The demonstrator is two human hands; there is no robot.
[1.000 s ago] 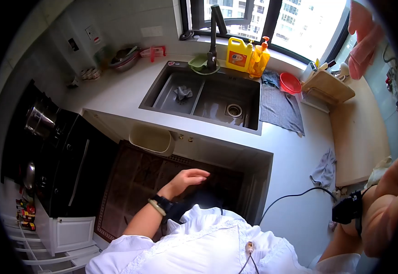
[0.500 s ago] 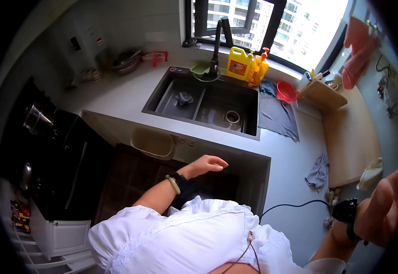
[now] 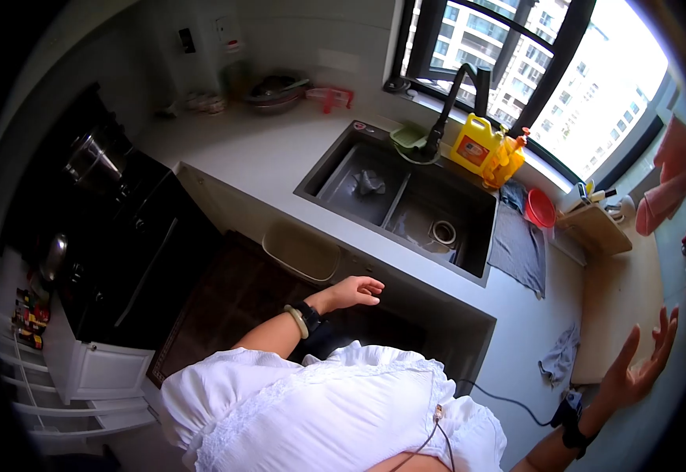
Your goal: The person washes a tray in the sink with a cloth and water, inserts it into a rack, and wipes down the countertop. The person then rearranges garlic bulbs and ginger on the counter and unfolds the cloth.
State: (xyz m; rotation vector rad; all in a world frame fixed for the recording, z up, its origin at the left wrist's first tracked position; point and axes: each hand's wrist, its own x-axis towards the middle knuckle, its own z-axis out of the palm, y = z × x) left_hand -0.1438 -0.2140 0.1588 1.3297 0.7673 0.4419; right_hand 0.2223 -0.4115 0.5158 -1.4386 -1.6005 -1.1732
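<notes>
My left hand (image 3: 351,293) hangs in front of my body, below the counter's front edge, its fingers loosely bent and holding nothing. A bangle and a dark band sit on that wrist. My right hand (image 3: 640,368) is raised at the far right with thumb and fingers spread, nothing in it. It appears in front of the wall side, near the large wooden board (image 3: 612,315). A crumpled grey cloth (image 3: 560,355) lies on the counter to its left. From the black device (image 3: 569,421) on my right wrist, a dark cable runs toward my body.
Ahead is a double sink (image 3: 394,200) with a grey rag (image 3: 370,182) and a black faucet (image 3: 442,118). Yellow bottles (image 3: 475,144), a red bowl (image 3: 539,208) and a grey towel (image 3: 518,244) stand or lie beside it. A bin (image 3: 302,250) sits underneath; a stove (image 3: 122,252) is left.
The view has turned, so the sink and counter now appear farther right and lower. My right hand has opened wider and shows its spread fingers; my left stays nearly in place.
</notes>
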